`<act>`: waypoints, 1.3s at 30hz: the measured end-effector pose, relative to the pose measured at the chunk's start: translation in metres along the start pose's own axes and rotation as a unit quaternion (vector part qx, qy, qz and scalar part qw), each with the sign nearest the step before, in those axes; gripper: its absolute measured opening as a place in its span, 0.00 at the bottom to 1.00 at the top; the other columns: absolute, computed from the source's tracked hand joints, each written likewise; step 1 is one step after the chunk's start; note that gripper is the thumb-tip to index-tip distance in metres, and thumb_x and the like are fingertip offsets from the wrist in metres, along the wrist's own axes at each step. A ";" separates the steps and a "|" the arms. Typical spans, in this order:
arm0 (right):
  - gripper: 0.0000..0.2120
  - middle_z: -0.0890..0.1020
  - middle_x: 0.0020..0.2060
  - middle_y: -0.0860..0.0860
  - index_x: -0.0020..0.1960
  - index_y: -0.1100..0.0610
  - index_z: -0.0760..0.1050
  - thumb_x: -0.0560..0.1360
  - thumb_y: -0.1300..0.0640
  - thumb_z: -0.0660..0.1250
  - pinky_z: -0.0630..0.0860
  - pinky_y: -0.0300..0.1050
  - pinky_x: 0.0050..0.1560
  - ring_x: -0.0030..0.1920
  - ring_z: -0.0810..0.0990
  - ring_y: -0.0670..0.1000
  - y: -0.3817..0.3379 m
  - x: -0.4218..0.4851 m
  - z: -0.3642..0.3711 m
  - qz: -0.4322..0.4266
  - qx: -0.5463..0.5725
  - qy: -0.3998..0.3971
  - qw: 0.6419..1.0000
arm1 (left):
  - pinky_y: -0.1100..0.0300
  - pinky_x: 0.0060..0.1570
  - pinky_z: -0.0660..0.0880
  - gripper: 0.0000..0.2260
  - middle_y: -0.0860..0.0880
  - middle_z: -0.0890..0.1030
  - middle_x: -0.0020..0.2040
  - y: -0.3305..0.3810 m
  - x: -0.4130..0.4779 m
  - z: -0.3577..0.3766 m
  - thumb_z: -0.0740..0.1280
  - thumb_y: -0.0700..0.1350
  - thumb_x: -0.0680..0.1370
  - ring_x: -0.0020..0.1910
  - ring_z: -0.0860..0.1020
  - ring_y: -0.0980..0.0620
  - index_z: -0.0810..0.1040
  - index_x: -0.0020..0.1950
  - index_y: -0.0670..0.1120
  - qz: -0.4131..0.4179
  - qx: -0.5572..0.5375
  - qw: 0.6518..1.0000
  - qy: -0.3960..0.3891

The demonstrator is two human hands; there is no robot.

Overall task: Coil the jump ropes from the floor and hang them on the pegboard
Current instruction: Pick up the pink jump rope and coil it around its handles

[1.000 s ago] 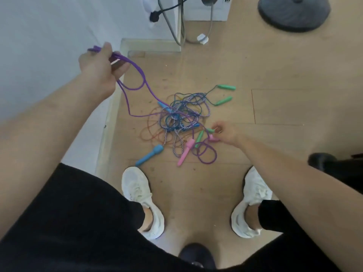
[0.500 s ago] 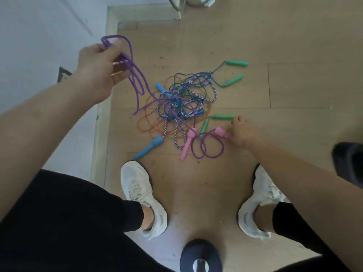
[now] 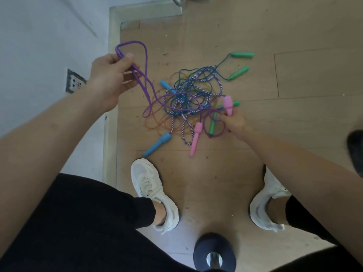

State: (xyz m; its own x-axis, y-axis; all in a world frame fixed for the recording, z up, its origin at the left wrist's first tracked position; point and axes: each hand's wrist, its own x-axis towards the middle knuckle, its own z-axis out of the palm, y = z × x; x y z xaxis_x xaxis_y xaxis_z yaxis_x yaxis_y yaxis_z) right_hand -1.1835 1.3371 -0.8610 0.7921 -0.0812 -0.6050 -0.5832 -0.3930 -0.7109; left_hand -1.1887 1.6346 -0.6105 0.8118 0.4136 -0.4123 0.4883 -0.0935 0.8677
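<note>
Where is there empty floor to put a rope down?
Bare wooden floor lies between the left white sneaker and the right white sneaker, below the fallen pink plastic handle. More bare boards stretch right of the green plastic handles. The tangled pile of coloured jump ropes is crowded.

The left hand is held above the floor and grips folded loops of the purple rope. From there the rope trails toward 4 o'clock into the pile of tangled ropes. At 3 o'clock of the pile the right hand pinches a pink handle by its narrow end, with the wide end pointing to 12 o'clock. A second pink handle lies at 6 o'clock, a blue handle at 7 o'clock, and green handles at 1 and 2 o'clock. A striped rope winds through the pile. White shoes stand further out toward 6 o'clock. A socket sits in the wall at 9 o'clock.
</note>
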 end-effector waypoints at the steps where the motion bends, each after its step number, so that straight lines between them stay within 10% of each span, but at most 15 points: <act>1: 0.10 0.75 0.28 0.52 0.33 0.53 0.73 0.71 0.59 0.71 0.68 0.42 0.26 0.26 0.70 0.48 -0.005 -0.003 0.007 -0.008 -0.023 -0.025 0.999 | 0.56 0.50 0.82 0.06 0.49 0.83 0.43 -0.001 -0.001 0.000 0.66 0.46 0.82 0.42 0.83 0.51 0.76 0.46 0.46 0.001 0.003 1.000 0.001; 6: 0.06 0.77 0.30 0.54 0.36 0.58 0.76 0.69 0.61 0.72 0.70 0.42 0.29 0.30 0.74 0.52 0.001 -0.017 0.038 -0.014 -0.097 -0.108 0.989 | 0.56 0.50 0.82 0.05 0.47 0.83 0.47 -0.007 -0.003 -0.003 0.66 0.46 0.82 0.43 0.83 0.50 0.74 0.52 0.44 0.005 0.022 1.000 0.007; 10: 0.14 0.84 0.38 0.54 0.43 0.56 0.81 0.66 0.46 0.75 0.82 0.50 0.42 0.40 0.83 0.55 0.020 -0.031 0.077 0.028 -0.150 -0.059 0.986 | 0.57 0.49 0.81 0.05 0.46 0.83 0.48 -0.012 -0.002 -0.007 0.66 0.46 0.82 0.42 0.82 0.50 0.75 0.53 0.44 0.005 0.035 0.999 0.014; 17: 0.14 0.83 0.48 0.59 0.52 0.60 0.80 0.72 0.51 0.69 0.80 0.52 0.50 0.52 0.83 0.61 0.016 -0.063 0.110 0.063 -0.211 -0.024 0.975 | 0.58 0.48 0.81 0.06 0.49 0.82 0.44 -0.016 0.000 -0.011 0.65 0.45 0.82 0.41 0.82 0.51 0.75 0.54 0.43 0.006 0.041 0.999 0.020; 22: 0.18 0.84 0.41 0.57 0.47 0.56 0.80 0.70 0.42 0.66 0.82 0.51 0.44 0.43 0.84 0.59 0.000 -0.065 0.071 0.011 -0.241 -0.098 0.965 | 0.60 0.44 0.82 0.07 0.49 0.82 0.44 -0.019 0.004 -0.017 0.66 0.45 0.82 0.39 0.82 0.52 0.76 0.56 0.43 -0.008 0.054 0.999 0.006; 25: 0.09 0.82 0.33 0.55 0.38 0.55 0.75 0.77 0.57 0.67 0.75 0.38 0.30 0.29 0.80 0.49 -0.044 -0.077 0.029 -0.043 -0.224 -0.211 0.951 | 0.60 0.45 0.82 0.06 0.49 0.83 0.44 -0.017 0.005 -0.018 0.67 0.44 0.81 0.39 0.82 0.52 0.78 0.56 0.43 -0.017 0.077 0.997 -0.022; 28: 0.13 0.80 0.23 0.49 0.36 0.58 0.71 0.79 0.66 0.62 0.72 0.34 0.24 0.23 0.78 0.43 -0.090 -0.081 -0.011 -0.077 -0.288 -0.287 0.910 | 0.59 0.45 0.81 0.02 0.49 0.83 0.43 -0.015 0.004 -0.015 0.68 0.43 0.80 0.38 0.81 0.53 0.78 0.49 0.46 -0.011 0.096 0.994 -0.048; 33: 0.04 0.77 0.44 0.53 0.50 0.53 0.72 0.76 0.60 0.63 0.74 0.49 0.42 0.44 0.78 0.58 -0.167 -0.089 -0.062 -0.275 -0.569 -0.165 0.757 | 0.59 0.43 0.79 0.04 0.48 0.81 0.40 -0.010 0.000 -0.011 0.70 0.38 0.78 0.35 0.79 0.54 0.80 0.48 0.46 0.000 0.132 0.990 -0.056; 39: 0.03 0.79 0.44 0.58 0.49 0.57 0.73 0.78 0.57 0.65 0.73 0.51 0.44 0.44 0.77 0.59 -0.252 -0.140 -0.103 -0.359 -0.522 -0.146 0.760 | 0.56 0.54 0.77 0.14 0.43 0.81 0.50 0.006 -0.011 -0.003 0.68 0.39 0.79 0.46 0.79 0.49 0.78 0.64 0.43 -0.028 0.139 0.986 -0.093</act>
State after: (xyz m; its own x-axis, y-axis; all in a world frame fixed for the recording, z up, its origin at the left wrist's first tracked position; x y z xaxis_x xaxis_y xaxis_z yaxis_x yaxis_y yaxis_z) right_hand -1.1288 1.3530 -0.5600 0.6768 0.6434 -0.3577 0.5605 -0.7654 -0.3161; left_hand -1.1955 1.6325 -0.5996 0.8134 0.2539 -0.5234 0.5815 -0.3299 0.7437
